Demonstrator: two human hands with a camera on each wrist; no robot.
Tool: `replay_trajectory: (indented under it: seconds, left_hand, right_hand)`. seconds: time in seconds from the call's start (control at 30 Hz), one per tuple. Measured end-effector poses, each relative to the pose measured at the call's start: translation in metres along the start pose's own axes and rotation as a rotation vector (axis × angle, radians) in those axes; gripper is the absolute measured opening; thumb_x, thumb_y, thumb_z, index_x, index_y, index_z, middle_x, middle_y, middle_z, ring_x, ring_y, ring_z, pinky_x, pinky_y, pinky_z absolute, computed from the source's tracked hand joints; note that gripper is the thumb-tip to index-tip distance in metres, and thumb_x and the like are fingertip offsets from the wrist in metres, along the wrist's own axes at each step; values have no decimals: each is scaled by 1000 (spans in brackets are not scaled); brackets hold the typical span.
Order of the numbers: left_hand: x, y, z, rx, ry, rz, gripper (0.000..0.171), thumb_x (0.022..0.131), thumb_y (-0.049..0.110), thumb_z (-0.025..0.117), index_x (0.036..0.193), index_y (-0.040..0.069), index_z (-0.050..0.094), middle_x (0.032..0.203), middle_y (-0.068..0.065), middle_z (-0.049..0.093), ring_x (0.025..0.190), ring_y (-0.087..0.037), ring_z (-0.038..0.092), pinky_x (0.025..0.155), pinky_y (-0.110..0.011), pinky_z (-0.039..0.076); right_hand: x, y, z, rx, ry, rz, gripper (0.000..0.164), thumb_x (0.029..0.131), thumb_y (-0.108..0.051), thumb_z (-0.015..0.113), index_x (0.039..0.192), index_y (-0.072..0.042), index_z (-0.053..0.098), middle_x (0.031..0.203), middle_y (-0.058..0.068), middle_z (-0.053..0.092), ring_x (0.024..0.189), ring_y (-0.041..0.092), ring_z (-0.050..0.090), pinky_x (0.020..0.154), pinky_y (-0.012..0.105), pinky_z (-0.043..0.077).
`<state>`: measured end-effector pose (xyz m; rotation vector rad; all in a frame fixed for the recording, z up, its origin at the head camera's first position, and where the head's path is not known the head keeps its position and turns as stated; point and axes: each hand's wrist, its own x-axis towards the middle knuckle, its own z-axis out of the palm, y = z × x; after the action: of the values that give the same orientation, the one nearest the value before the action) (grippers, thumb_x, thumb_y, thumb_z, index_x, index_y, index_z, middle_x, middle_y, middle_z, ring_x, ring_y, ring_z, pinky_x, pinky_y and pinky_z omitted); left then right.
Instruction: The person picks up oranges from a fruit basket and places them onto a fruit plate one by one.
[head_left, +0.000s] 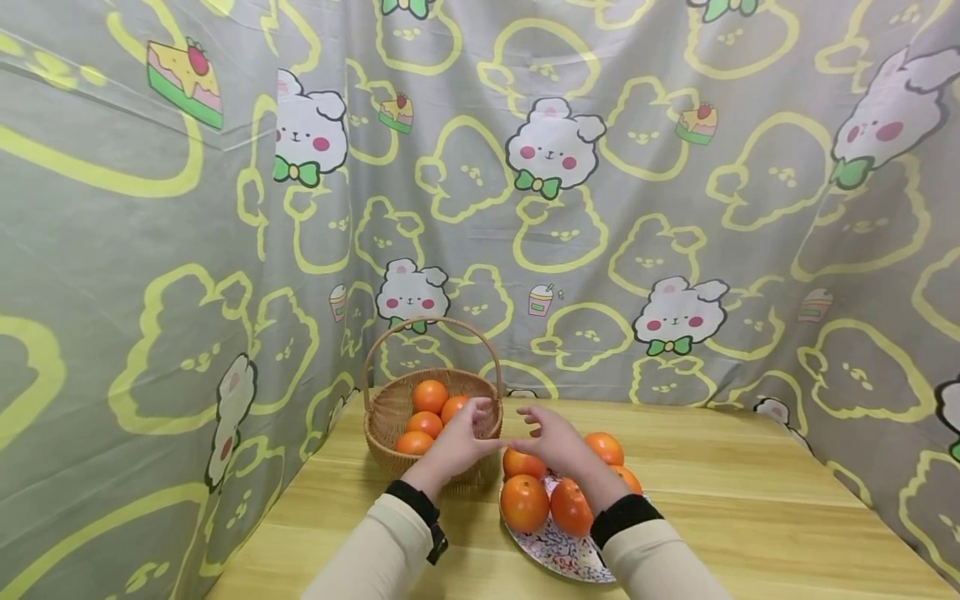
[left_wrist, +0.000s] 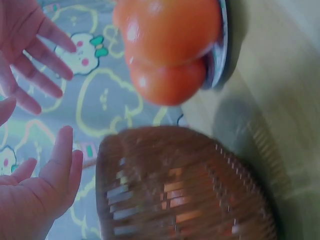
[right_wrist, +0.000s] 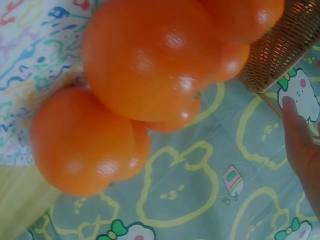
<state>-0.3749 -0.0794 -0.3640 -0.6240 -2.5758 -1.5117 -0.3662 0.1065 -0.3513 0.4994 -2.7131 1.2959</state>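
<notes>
My left hand [head_left: 465,437] hovers at the right front of a woven basket [head_left: 380,446], fingers spread and nothing held. The right hand [head_left: 551,437] is raised above the back of a patterned plate [head_left: 558,557], also holding nothing. The two hands face each other, their fingertips close together; whether they touch is unclear. Several oranges [head_left: 430,396] lie in the basket, partly hidden by the left hand. More oranges [head_left: 525,502] sit on the plate, partly covered by the right hand and forearm. In the left wrist view both hands show spread, relaxed fingers beside the basket [left_wrist: 150,150].
The basket's tall arched handle [head_left: 433,319] rises above its rim. Wooden tabletop [head_left: 750,500] extends right of the plate. A printed curtain [head_left: 465,83] encloses the table at the back and sides.
</notes>
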Motion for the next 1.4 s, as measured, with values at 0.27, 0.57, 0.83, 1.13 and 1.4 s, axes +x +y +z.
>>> replay_trajectory:
  seconds: [0.27, 0.57, 0.83, 1.13, 1.4]
  left_hand:
    - [-4, -4, -26, -3, 34, -44, 68, 78, 19, 73, 135, 11, 36, 129, -18, 44, 121, -38, 41, 91, -47, 42]
    - [-6, -6, -48, 64, 57, -85, 68, 80, 19, 71, 136, 10, 35, 127, -17, 45, 116, -34, 46, 88, -46, 44]
    - [-8, -16, -70, 109, 96, -131, 67, 79, 16, 71, 135, 9, 36, 132, -19, 41, 119, -38, 42, 93, -49, 40]
    - [-9, -30, -85, 192, 140, -182, 64, 80, 18, 70, 134, 7, 37, 127, -20, 44, 116, -35, 45, 91, -50, 40]
    - [-5, -43, -90, 314, 135, -166, 63, 80, 18, 69, 134, 4, 38, 131, -22, 42, 118, -36, 43, 92, -50, 38]
  right_hand:
    - [13, -18, 3, 27, 3, 3, 62, 80, -34, 70, 132, -13, 45, 128, 16, 49, 109, 35, 53, 82, 43, 48]
    - [21, -41, 15, -26, -3, -91, 59, 82, -31, 68, 131, -7, 45, 130, 15, 46, 107, 32, 54, 81, 39, 49]
    - [27, -47, 22, 1, -1, -86, 57, 83, -30, 67, 132, -10, 45, 130, 13, 46, 112, 30, 50, 88, 44, 44]
    - [36, -48, 35, -25, -14, -95, 56, 83, -29, 67, 131, -10, 45, 127, 14, 47, 111, 30, 51, 88, 42, 44]
    - [44, -49, 48, -56, -26, -111, 55, 83, -26, 67, 131, -9, 44, 130, 14, 45, 107, 29, 52, 85, 42, 45]
